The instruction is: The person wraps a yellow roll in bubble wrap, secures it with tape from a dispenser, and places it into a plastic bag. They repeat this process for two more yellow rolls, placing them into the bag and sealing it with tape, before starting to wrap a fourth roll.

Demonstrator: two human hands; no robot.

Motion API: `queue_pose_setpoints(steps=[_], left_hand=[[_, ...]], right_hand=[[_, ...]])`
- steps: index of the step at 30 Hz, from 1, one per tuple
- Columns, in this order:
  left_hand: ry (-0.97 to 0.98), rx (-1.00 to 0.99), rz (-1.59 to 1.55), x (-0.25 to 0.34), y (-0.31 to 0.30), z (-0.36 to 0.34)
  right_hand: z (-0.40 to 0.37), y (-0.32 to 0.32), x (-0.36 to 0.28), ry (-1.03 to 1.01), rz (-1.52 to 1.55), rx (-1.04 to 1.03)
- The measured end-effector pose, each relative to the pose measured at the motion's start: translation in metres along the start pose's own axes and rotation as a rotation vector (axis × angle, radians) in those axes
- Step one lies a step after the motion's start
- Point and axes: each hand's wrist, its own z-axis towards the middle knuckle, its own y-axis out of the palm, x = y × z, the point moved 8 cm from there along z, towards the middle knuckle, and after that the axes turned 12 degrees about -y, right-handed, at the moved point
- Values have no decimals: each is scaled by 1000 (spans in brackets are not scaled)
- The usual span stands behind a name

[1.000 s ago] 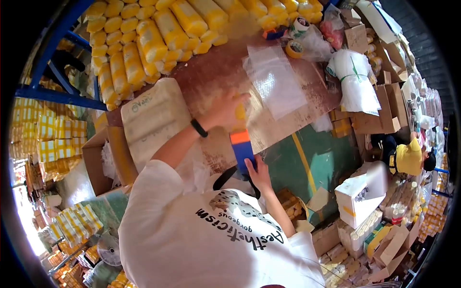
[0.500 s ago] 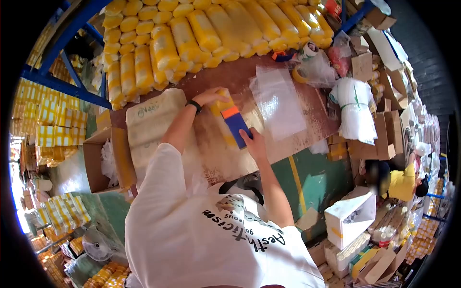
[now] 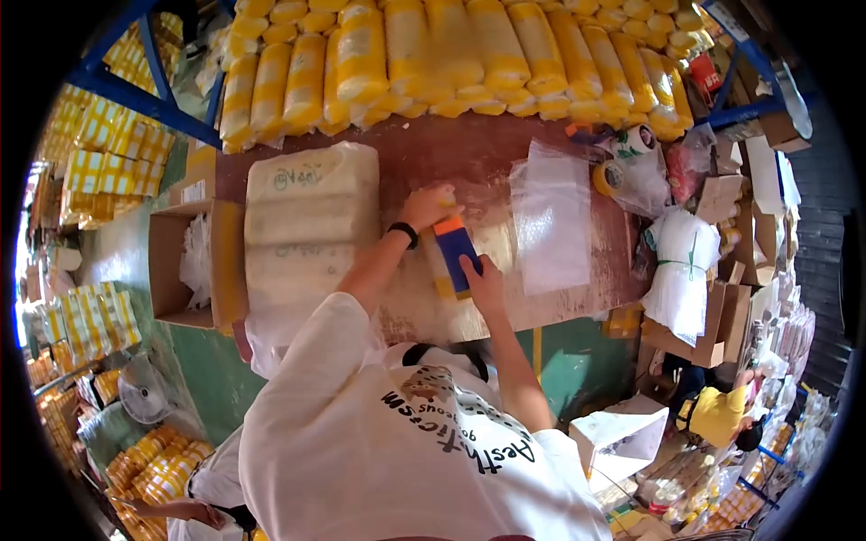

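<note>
My right hand (image 3: pixel 487 284) is closed around the lower end of a blue tape dispenser (image 3: pixel 456 256) with an orange edge at its top. Beneath the dispenser lies a slim package (image 3: pixel 440 274) with yellow tape on it, partly covered by the tool. My left hand (image 3: pixel 428 208), with a black band at the wrist, grips the far end of this package; its fingertips are blurred. Just to the right rests a pile of clear plastic wrap sheets (image 3: pixel 552 225). Left of my left arm stands a large pale wrapped bundle (image 3: pixel 311 216).
Stacked yellow-taped rolls (image 3: pixel 406 54) line the table's back. Tape rolls (image 3: pixel 609 178) and a white tied bundle (image 3: pixel 681 261) are at the right. An open carton (image 3: pixel 225 270) stands left. A person in yellow (image 3: pixel 717 415) is lower right; another person's arm (image 3: pixel 180 511) shows lower left.
The whole view has turned and shifted, so the table sits straighter. Both hands keep their holds on the package and dispenser. Another person's arm has come into view at lower left.
</note>
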Motion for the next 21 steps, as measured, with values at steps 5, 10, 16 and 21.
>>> queue_pose_setpoints(steps=[5, 10, 16, 21], left_hand=[[-111, -2, 184, 6, -8, 0], [-77, 47, 194, 1, 1, 5], [-55, 54, 266, 5, 2, 5], [-104, 7, 247, 1, 7, 8]], right_hand=[[-26, -24, -5, 27, -64, -71], [-104, -54, 48, 131, 109, -10], [-158, -77, 44, 151, 64, -6], [-173, -67, 44, 75, 58, 28]])
